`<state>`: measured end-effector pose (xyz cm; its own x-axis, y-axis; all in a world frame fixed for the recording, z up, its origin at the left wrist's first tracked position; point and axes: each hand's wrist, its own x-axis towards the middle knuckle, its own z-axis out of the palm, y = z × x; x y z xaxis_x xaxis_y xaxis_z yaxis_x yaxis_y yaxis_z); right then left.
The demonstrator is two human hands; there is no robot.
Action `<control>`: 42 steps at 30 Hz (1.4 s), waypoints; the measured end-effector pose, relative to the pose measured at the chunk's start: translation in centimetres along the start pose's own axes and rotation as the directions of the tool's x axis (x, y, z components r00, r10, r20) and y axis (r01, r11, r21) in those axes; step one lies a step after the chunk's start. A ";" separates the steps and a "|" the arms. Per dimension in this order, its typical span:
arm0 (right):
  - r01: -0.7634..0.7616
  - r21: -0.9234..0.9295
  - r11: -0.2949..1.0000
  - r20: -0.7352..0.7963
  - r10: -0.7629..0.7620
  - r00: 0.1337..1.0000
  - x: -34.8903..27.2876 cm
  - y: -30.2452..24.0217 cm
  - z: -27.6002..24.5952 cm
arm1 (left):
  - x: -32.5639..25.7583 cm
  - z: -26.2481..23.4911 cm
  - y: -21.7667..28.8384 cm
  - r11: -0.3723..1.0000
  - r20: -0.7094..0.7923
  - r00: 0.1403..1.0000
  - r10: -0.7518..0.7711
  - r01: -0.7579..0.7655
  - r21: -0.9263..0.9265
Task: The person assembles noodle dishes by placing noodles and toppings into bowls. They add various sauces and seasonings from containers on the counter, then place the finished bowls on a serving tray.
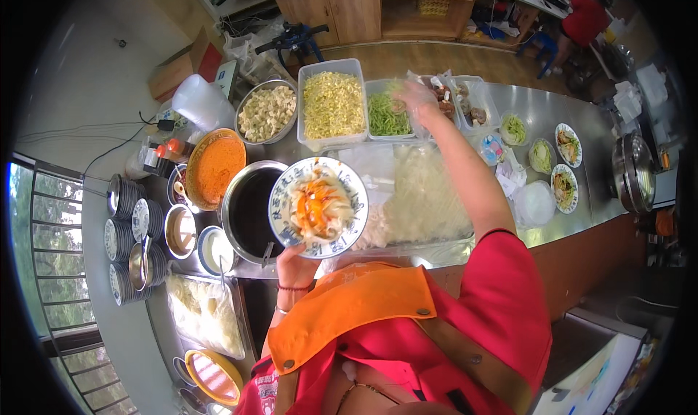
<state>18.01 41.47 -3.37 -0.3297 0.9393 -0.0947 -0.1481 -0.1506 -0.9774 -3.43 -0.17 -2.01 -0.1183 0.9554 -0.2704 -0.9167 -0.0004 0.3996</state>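
My left hand (297, 268) is closed on the near rim of a white plate (358, 205) with blue markings. On the plate lie pale wide noodles (302, 204) topped with orange-red sauce (320, 197). My right hand (417, 98), in a thin clear plastic glove, reaches over the right part of a clear tub of shredded cucumber (389, 117). Its fingers are somewhat blurred, with green shreds at their tips. Beside that tub stands a larger tub of bean sprouts (333, 102). A pot of dark liquid (247, 211) sits just left of the plate.
Pale noodles under clear film (425, 197) lie in front of the tubs. Leftward are a bowl of cubes (267, 113), an orange sauce basin (216, 164) and stacked plates (120, 240). Rightward stand filled plates (565, 186) and metal bowls (634, 171). Another person (585, 18) is far right.
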 end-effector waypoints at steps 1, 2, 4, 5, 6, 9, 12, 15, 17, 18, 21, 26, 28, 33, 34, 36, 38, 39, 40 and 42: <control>-0.011 0.051 0.999 0.003 0.011 1.000 -2.2 -2.0 1.2 | 0.8 0.1 0.1 1.000 0.044 0.999 -0.027 0.027 0.001; -0.014 0.043 0.999 0.074 0.011 0.997 -3.6 -2.7 1.3 | 1.8 -0.1 0.0 0.998 0.076 0.995 -0.068 0.068 0.011; -0.068 -0.102 0.992 0.182 0.086 0.979 -9.1 -6.0 4.7 | 2.6 -0.9 0.0 0.990 0.096 0.986 -0.137 0.134 0.035; -0.088 -0.183 0.979 0.220 0.128 0.967 -12.0 -7.5 6.2 | 3.2 -0.9 -0.1 0.982 0.105 0.977 -0.185 0.182 0.046; -0.106 -0.245 0.964 0.218 0.161 0.963 -13.9 -7.8 6.7 | 4.0 -0.4 -0.7 0.978 0.148 0.967 -0.206 0.201 0.047; 0.167 -0.571 0.804 0.386 0.084 0.919 -18.4 -6.2 7.5 | 4.8 0.3 -1.8 0.957 0.194 0.939 -0.286 0.269 0.109; 0.415 -0.864 0.284 0.434 0.005 0.901 -24.4 -7.7 9.2 | 5.2 -0.7 -2.6 0.910 0.204 0.889 -0.410 0.384 0.155; 0.367 -0.879 0.304 0.366 -0.064 0.929 -28.3 -7.8 8.2 | 5.2 -0.5 -4.0 0.871 0.210 0.848 -0.486 0.454 0.186; 0.338 -0.894 0.295 0.295 -0.180 0.938 -30.4 -7.5 6.9 | 5.4 -0.5 -5.4 0.844 0.236 0.812 -0.534 0.492 0.215; 0.318 -0.904 0.285 0.261 -0.222 0.940 -31.2 -7.2 5.7 | 5.5 -0.2 -6.3 0.825 0.212 0.800 -0.562 0.524 0.211; 0.295 -0.950 0.104 0.261 -0.254 0.931 -34.3 -8.2 3.7 | 5.2 1.0 -8.7 0.777 0.273 0.727 -0.630 0.583 0.238; 0.224 -0.964 0.140 0.160 -0.367 0.917 -39.6 -6.8 -0.2 | 3.8 3.6 -14.5 0.705 0.266 0.654 -0.708 0.637 0.311; 0.165 -0.970 0.177 0.089 -0.373 0.924 -42.5 -7.5 -2.4 | 2.9 5.1 -17.5 0.685 0.258 0.637 -0.727 0.643 0.343; 0.055 -0.990 0.132 0.004 -0.356 0.934 -50.0 -9.3 -8.1 | 1.0 8.0 -26.4 0.611 0.224 0.571 -0.790 0.701 0.369; 0.029 -0.993 0.116 -0.014 -0.350 0.937 -51.2 -10.0 -9.6 | 0.7 8.8 -28.4 0.592 0.221 0.551 -0.804 0.710 0.381; 0.010 -0.999 0.046 -0.008 -0.377 0.926 -53.5 -9.9 -12.8 | -0.2 10.2 -32.4 0.546 0.208 0.510 -0.835 0.720 0.429; -0.028 -0.999 0.028 -0.036 -0.360 0.932 -55.2 -10.0 -15.3 | -0.2 10.6 -36.3 0.506 0.209 0.462 -0.862 0.756 0.415; -0.063 -0.998 0.012 -0.063 -0.353 0.933 -56.1 -10.3 -16.7 | -0.3 11.7 -38.5 0.475 0.217 0.422 -0.880 0.777 0.413; -0.014 -1.000 -0.028 0.002 -0.522 0.853 -57.3 -9.7 -18.0 | -0.6 12.6 -40.2 0.441 0.217 0.385 -0.897 0.812 0.382; -0.053 -0.992 0.119 -0.113 -0.585 0.803 -59.7 -9.6 -19.8 | -0.3 13.9 -43.0 0.370 0.154 0.337 -0.929 0.820 0.437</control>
<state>57.53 -7.02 7.94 -0.0729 0.8772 0.4746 0.9243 0.2382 -0.2982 41.37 3.65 -6.92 0.8706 0.3675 -0.3271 -0.2690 0.9123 0.3089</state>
